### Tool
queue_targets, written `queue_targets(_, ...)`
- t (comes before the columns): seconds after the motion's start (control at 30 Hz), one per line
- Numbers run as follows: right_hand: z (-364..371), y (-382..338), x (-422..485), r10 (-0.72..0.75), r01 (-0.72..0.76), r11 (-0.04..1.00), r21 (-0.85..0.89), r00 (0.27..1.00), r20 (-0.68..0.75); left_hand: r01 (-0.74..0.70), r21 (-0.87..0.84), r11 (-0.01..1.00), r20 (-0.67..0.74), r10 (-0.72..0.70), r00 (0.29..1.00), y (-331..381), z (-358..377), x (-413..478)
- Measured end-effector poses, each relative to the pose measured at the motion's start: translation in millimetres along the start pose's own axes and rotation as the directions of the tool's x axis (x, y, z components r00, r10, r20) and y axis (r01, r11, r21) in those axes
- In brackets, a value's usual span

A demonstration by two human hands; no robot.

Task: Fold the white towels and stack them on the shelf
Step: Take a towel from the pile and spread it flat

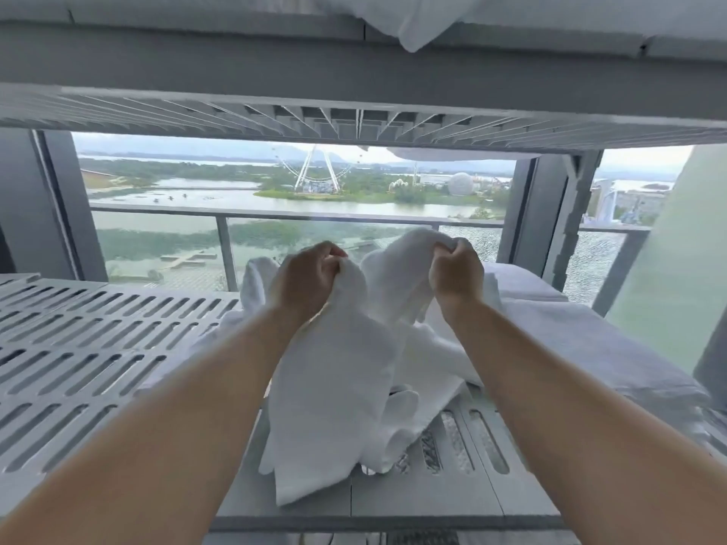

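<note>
The left grip and right grip each clench an upper edge of the white towel, which hangs above the slotted shelf, its tail resting there. It looks soft, light and limp, probably best held by its corners.

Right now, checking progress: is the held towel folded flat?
No, left hand and right hand hold the towel up, crumpled.

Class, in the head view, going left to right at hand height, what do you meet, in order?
Bare slotted shelf → left hand → right hand → white towels lying flat. The held towel spans both hands, so it is left out.
</note>
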State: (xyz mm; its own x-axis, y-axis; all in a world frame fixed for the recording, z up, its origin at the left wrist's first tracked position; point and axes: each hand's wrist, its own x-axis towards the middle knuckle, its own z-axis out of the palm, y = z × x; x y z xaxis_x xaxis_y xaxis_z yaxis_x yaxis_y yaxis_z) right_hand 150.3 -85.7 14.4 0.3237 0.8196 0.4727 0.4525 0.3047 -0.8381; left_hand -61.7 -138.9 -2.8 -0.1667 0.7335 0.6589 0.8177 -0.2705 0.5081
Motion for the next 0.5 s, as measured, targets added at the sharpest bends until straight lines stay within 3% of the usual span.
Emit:
queue_targets(0.07,-13.4,3.5,1.7,-0.036,0.035,0.999,-0.037,0.999,-0.007,-0.011,-0.048,0.999,0.034,0.013,0.999,11.9,13.9,2.8)
queue_targets(0.23,-37.4,-11.0,1.2,-0.317,0.318,0.948,0.013,0.948,-0.025,-0.017,-0.212,0.977,0.094,0.038,0.995,40.5,31.8,16.5)
queue_targets(0.3,-41.0,-19.9,5.4,-0.368,0.368,0.930,-0.023,0.929,-0.038,0.011,-0.252,0.968,0.080,0.010,0.997,46.2,30.8,19.3)
queue_targets(0.37,-43.4,-21.0,13.8,-0.314,0.311,0.948,-0.072,0.948,-0.043,0.029,-0.251,0.968,0.091,-0.006,0.996,48.1,30.3,15.4)
queue_targets(0.5,-45.3,11.6,35.1,-0.041,0.057,0.976,-0.210,0.996,0.080,0.048,-0.076,0.996,0.206,-0.032,0.978,38.2,33.6,-4.1)
